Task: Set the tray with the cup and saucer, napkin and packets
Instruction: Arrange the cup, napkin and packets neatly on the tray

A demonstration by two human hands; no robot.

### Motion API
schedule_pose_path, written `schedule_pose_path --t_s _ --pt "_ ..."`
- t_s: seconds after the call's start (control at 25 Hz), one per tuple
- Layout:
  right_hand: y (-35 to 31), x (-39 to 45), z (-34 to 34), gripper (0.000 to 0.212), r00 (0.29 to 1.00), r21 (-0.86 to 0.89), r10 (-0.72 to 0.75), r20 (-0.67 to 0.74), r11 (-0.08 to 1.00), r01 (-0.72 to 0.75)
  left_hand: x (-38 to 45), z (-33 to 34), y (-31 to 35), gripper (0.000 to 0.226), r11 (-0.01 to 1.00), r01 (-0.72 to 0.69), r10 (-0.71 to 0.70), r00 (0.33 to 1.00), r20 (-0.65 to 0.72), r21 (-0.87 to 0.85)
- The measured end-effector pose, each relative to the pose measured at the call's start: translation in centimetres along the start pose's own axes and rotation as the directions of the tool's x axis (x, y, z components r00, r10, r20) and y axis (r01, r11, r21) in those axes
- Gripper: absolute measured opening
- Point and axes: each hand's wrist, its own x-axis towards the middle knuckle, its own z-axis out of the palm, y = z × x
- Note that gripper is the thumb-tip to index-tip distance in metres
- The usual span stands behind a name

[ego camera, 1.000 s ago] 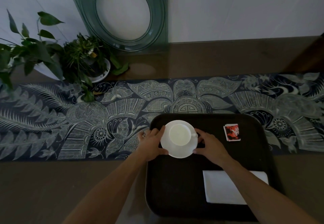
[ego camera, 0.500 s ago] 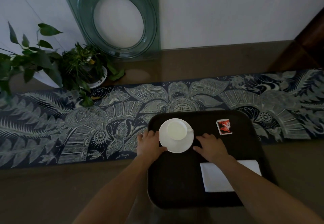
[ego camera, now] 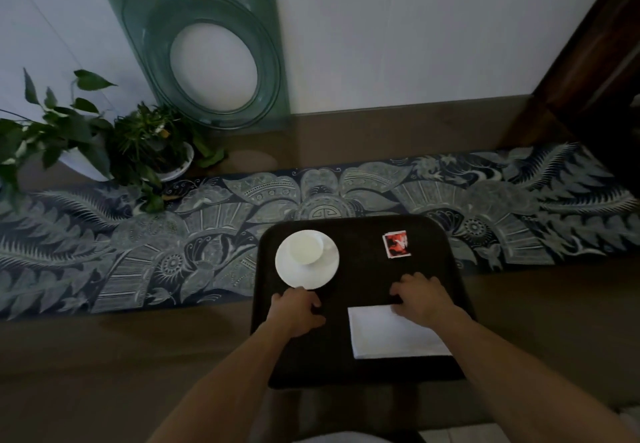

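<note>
A dark tray lies on the table in front of me. At its far left, a white cup stands on a white saucer. A red packet lies at the tray's far right, and a white folded napkin at its near right. My left hand hovers just behind the saucer, fingers loosely curled, holding nothing. My right hand rests over the napkin's far edge with its fingers bent down; I see nothing gripped.
A patterned dark blue runner crosses the brown table under the tray's far end. Two potted plants stand at the back left. A green glass panel leans on the wall. Dark wooden furniture stands at the right.
Both hands have let go of the saucer and drawn back toward me. The right hand now lies at the napkin's far edge, the left just near of the saucer.
</note>
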Motion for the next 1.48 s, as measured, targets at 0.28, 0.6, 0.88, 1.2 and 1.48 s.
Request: schedule_pose_path --t_s 0.28,0.6,0.88,1.2,1.48 --pt "8.0 -2.5 2.5 0.042 1.000 -0.035 -0.001 -0.030 0.999 0.000 0.8 2.6 6.4 0.052 0.999 0.052 -0.052 0.998 -0.040 -0.006" --pt "10.4 -2.5 4.6 0.026 0.989 0.091 -0.010 -0.146 0.996 0.023 0.9 3.8 8.2 0.018 0.985 0.150 -0.159 0.981 -0.113 -0.081" --pt "9.6 -2.4 5.1 0.017 0.980 0.233 0.059 -0.191 0.972 -0.013 0.6 4.1 7.8 0.013 0.946 0.198 -0.222 0.973 -0.068 -0.258" --pt "5.1 -1.6 4.4 0.017 0.983 0.255 0.028 -0.181 0.967 0.019 -0.6 4.0 3.7 0.016 0.904 0.256 -0.309 0.945 -0.109 -0.341" --pt "1.7 -0.6 4.0 0.018 0.977 0.284 0.029 -0.210 0.958 0.033 -1.2 3.7 0.5 0.015 0.904 0.269 -0.339 0.925 -0.172 -0.333"
